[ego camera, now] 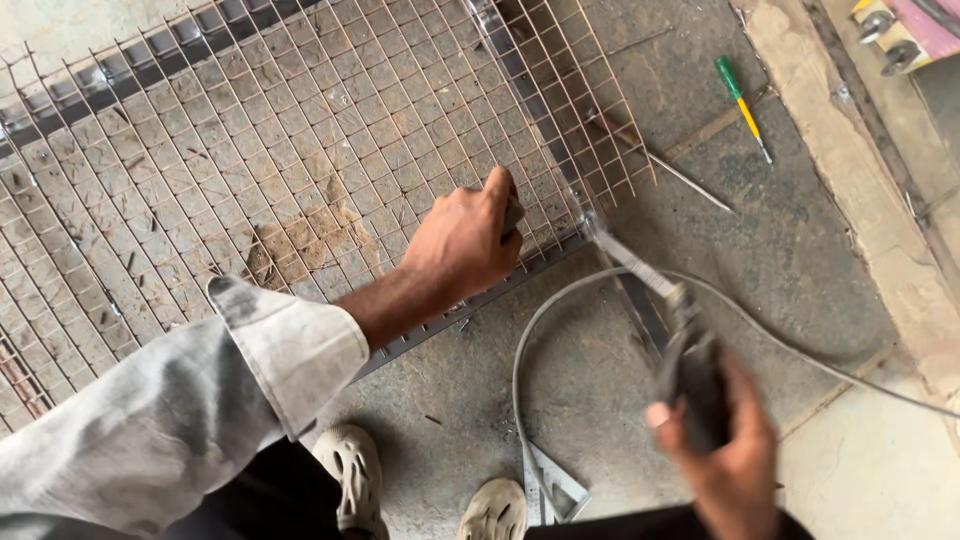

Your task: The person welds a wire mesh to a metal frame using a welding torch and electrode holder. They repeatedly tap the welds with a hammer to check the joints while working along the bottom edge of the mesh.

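A rusty wire mesh (250, 150) lies over an angle-iron frame (520, 280) on the concrete floor. My left hand (460, 245) rests on the mesh near the frame's right corner, fingers curled around a small dark object (513, 214) that presses down on the wires. My right hand (735, 460), blurred, is low at the right and grips a dark tool handle (692, 372). The tool's tip points toward the frame corner. A grey cable (530, 340) loops from the handle across the floor.
A green and yellow screwdriver (742, 105) and a thin metal rod (665, 165) lie on the floor beyond the mesh. A metal set square (550, 490) sits by my sandalled feet (350, 475). A raised concrete edge (850, 170) runs along the right.
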